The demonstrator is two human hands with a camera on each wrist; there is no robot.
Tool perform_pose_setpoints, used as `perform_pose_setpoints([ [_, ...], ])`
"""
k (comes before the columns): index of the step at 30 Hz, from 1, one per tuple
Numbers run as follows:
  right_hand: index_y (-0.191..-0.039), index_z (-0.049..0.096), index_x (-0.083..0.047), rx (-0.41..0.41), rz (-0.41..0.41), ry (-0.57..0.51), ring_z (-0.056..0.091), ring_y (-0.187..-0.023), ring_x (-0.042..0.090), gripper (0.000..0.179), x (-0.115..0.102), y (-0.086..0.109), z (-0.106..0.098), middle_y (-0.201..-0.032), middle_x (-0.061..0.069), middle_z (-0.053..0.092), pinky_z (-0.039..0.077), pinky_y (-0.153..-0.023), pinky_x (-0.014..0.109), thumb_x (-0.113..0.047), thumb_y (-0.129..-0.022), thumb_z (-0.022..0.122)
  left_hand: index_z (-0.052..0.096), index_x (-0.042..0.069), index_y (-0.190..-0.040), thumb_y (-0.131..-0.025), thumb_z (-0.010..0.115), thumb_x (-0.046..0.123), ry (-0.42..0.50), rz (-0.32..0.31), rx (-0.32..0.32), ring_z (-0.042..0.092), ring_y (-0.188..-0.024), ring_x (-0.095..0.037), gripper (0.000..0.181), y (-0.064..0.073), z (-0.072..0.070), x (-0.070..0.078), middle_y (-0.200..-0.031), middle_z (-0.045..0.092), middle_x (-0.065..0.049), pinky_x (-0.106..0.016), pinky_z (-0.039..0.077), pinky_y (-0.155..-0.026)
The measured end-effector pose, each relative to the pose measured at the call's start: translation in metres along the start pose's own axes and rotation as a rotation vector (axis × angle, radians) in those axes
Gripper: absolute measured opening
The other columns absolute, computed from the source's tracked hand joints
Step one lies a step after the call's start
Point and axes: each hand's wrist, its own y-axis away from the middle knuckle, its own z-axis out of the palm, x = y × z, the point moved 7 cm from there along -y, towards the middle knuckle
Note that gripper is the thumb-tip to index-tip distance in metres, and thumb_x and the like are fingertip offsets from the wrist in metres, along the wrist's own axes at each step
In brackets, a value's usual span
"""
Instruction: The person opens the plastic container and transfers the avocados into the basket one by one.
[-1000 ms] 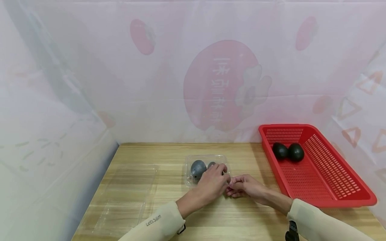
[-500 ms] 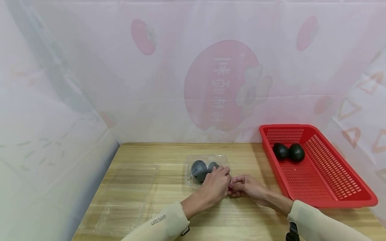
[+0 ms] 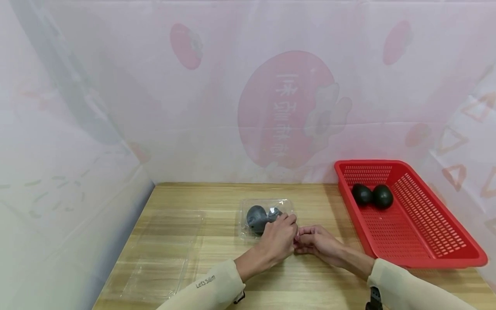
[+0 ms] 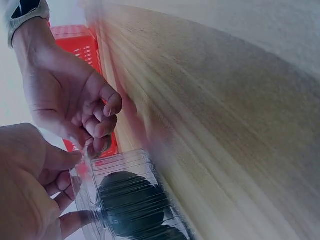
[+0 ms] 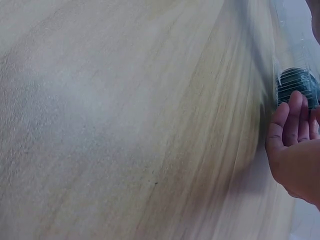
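A clear plastic clamshell box (image 3: 248, 204) stands mid-table with dark avocados (image 3: 256, 220) inside; its lid lies over them. My left hand (image 3: 277, 239) reaches across the box's front right, its thumb and fingers gripping the rim. At the same corner my right hand (image 3: 321, 245) pinches the edge with curled fingers. The left wrist view shows both hands' fingertips meeting at the rim, beside an avocado (image 4: 130, 202) seen through the ribbed wall. In the right wrist view, the right hand (image 5: 295, 155) lies close to the box wall, partly covering an avocado (image 5: 297, 82).
A red plastic basket (image 3: 403, 241) sits at the right, with two dark avocados (image 3: 382, 197) near its back left. More clear plastic packaging (image 3: 166, 241) lies flat on the left of the wooden table (image 3: 217, 193). A printed cloth (image 3: 193, 129) hangs behind.
My left hand has slid slightly right and down toward the corner, uncovering more of the second avocado. My right hand stays nearly in place.
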Motion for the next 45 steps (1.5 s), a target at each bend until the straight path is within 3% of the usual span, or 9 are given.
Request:
perform_pose_setpoints([
  [5, -0.100, 0.067, -0.003, 0.010, 0.010, 0.000, 0.072, -0.098, 0.019, 0.011, -0.001, 0.001, -0.001, -0.104, 0.007, 0.072, 0.060, -0.093, 0.039, -0.001, -0.103, 0.057, 0.073, 0.018, -0.085, -0.091, 0.079, 0.014, 0.091, -0.018, 0.022, 0.058, -0.095, -0.010, 0.009, 0.001, -0.006, -0.004, -0.099, 0.057, 0.007, -0.028, 0.054, -0.058],
  [12, -0.103, 0.072, -0.002, 0.012, 0.028, 0.021, 0.073, -0.099, 0.021, 0.013, -0.003, 0.002, -0.002, -0.101, 0.010, 0.077, 0.060, -0.091, 0.037, -0.007, -0.104, 0.061, 0.075, 0.020, -0.091, -0.102, 0.069, 0.014, 0.116, 0.014, 0.030, 0.059, -0.102, -0.011, 0.014, 0.003, -0.009, -0.006, -0.102, 0.060, 0.006, -0.024, 0.053, -0.059],
  [22, -0.107, 0.069, 0.003, 0.034, 0.043, 0.147, 0.073, -0.095, 0.020, 0.015, -0.007, 0.004, -0.004, -0.102, 0.015, 0.077, 0.060, -0.083, 0.032, -0.007, -0.105, 0.059, 0.080, 0.024, -0.100, -0.098, 0.078, 0.021, 0.112, 0.017, 0.051, 0.063, -0.102, -0.011, 0.004, 0.009, -0.014, -0.013, -0.104, 0.066, 0.008, -0.026, 0.058, -0.072],
  [31, -0.111, 0.065, 0.016, 0.065, 0.015, 0.368, 0.074, -0.092, 0.024, 0.021, -0.020, 0.007, -0.001, -0.102, 0.021, 0.076, 0.063, -0.080, 0.038, -0.002, -0.101, 0.062, 0.077, 0.017, -0.112, -0.096, 0.081, 0.021, 0.211, -0.079, 0.077, 0.065, -0.105, -0.017, 0.017, 0.024, -0.040, -0.046, -0.108, 0.068, 0.002, -0.037, 0.058, -0.085],
  [34, -0.108, 0.067, 0.016, 0.054, -0.036, 0.494, 0.073, -0.086, 0.022, 0.017, -0.027, 0.008, 0.002, -0.097, 0.022, 0.076, 0.063, -0.074, 0.037, 0.002, -0.097, 0.064, 0.077, 0.014, -0.112, -0.095, 0.082, 0.021, 0.223, -0.104, 0.102, 0.066, -0.102, -0.020, 0.019, 0.030, -0.048, -0.059, -0.108, 0.068, -0.001, -0.038, 0.058, -0.084],
  [37, -0.106, 0.070, 0.012, 0.060, -0.127, 0.707, 0.071, -0.082, 0.017, 0.018, -0.038, 0.010, 0.005, -0.092, 0.017, 0.076, 0.062, -0.070, 0.033, -0.003, -0.096, 0.072, 0.077, 0.011, -0.112, -0.095, 0.082, 0.020, 0.252, -0.148, 0.115, 0.065, -0.102, -0.022, 0.020, 0.037, -0.055, -0.074, -0.109, 0.068, -0.003, -0.039, 0.059, -0.080],
  [41, -0.110, 0.073, 0.008, 0.161, -0.244, 1.068, 0.070, -0.083, 0.016, 0.037, -0.056, 0.013, 0.009, -0.091, 0.006, 0.075, 0.059, -0.074, 0.030, -0.021, -0.090, 0.085, 0.077, 0.009, -0.114, -0.095, 0.083, 0.020, 0.282, -0.234, 0.103, 0.064, -0.103, -0.025, 0.023, 0.045, -0.059, -0.097, -0.112, 0.067, -0.006, -0.038, 0.058, -0.072],
  [45, -0.120, 0.072, 0.007, 0.260, -0.287, 1.321, 0.073, -0.092, 0.026, 0.053, -0.069, 0.016, 0.015, -0.103, 0.011, 0.075, 0.061, -0.079, 0.040, -0.030, -0.086, 0.089, 0.074, 0.006, -0.121, -0.096, 0.082, 0.020, 0.315, -0.322, 0.065, 0.062, -0.111, -0.030, 0.030, 0.054, -0.059, -0.117, -0.119, 0.065, -0.011, -0.041, 0.058, -0.071],
])
